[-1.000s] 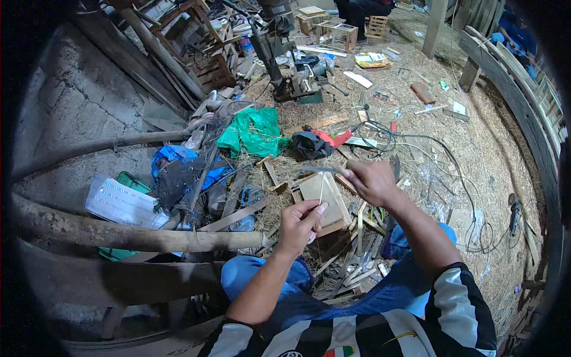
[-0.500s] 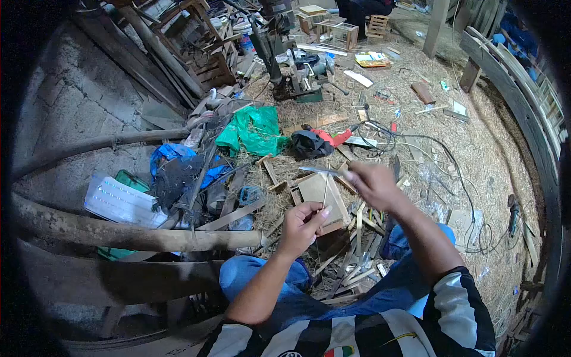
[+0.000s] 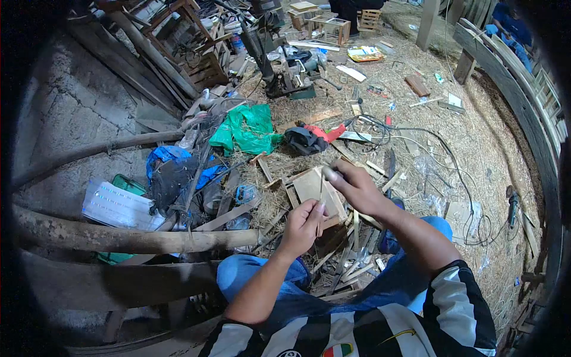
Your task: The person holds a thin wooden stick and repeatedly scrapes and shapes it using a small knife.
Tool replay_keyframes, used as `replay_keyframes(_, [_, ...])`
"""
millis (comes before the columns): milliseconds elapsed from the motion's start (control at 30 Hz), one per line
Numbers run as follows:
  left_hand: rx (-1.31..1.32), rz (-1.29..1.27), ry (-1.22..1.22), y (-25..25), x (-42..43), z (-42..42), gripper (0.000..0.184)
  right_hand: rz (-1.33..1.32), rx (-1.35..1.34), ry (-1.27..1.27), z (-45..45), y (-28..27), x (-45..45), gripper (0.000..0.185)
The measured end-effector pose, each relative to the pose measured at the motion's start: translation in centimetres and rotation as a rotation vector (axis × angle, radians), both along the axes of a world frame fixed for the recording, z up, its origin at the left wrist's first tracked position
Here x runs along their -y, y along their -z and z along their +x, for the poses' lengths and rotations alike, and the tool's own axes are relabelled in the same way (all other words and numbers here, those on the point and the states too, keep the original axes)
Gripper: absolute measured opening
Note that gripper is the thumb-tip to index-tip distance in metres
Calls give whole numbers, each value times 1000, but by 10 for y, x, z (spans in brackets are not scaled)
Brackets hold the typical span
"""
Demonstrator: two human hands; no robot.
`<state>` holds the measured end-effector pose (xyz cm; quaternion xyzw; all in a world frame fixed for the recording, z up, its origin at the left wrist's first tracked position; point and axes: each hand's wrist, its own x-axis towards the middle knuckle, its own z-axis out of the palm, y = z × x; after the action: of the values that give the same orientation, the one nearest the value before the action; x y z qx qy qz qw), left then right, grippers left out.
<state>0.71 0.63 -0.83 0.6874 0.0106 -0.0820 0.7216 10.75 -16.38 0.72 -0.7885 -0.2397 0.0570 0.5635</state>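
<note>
My left hand (image 3: 300,230) pinches a thin wooden stick (image 3: 322,191) between thumb and fingers, its upper end pointing up. At that upper end is my right hand (image 3: 358,189), closed around a knife whose blade is mostly hidden from this angle. The thumb of the right hand lies close to the tip of the stick. Below and behind the hands sits a small wooden box-like piece (image 3: 308,184) with a flat pale panel. Offcuts and wood strips (image 3: 357,271) lie between my legs under the hands.
A red power tool (image 3: 328,133) and a green plastic bag (image 3: 245,130) lie ahead on straw-strewn ground. A metal machine (image 3: 291,89) stands behind them. Cables (image 3: 455,157) and an angle grinder (image 3: 512,205) are to the right. A thick pole (image 3: 137,231) crosses at left. Another person (image 3: 511,30) sits far right.
My right hand has moved left and closer to the stick's upper end; the knife blade, plainly visible before, is now mostly out of sight. My left hand keeps its pinch on the stick.
</note>
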Motion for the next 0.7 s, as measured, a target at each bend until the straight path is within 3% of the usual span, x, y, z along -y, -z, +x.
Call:
replay_keyframes(33, [-10,-13,-45,-3,-1,0,29,1,4,-3,0,-4,4,40])
replay_keyframes(100, [-16,-24,-94,-5,-4,1,30,-357,449,-109,-3,-11,10,36])
replay_keyframes(200, [26,90,-132,-2,-10,1,28,-432,451,-220,-13,-21,7,30])
replay_keyframes(467, [96,-6,-111,-5,-8,-1,26,-412,473,-255,-9,-17,6,30])
replay_keyframes(700, [38,-71,-54,-10,-9,-7,29,-531,409,49,30,-10,26,31])
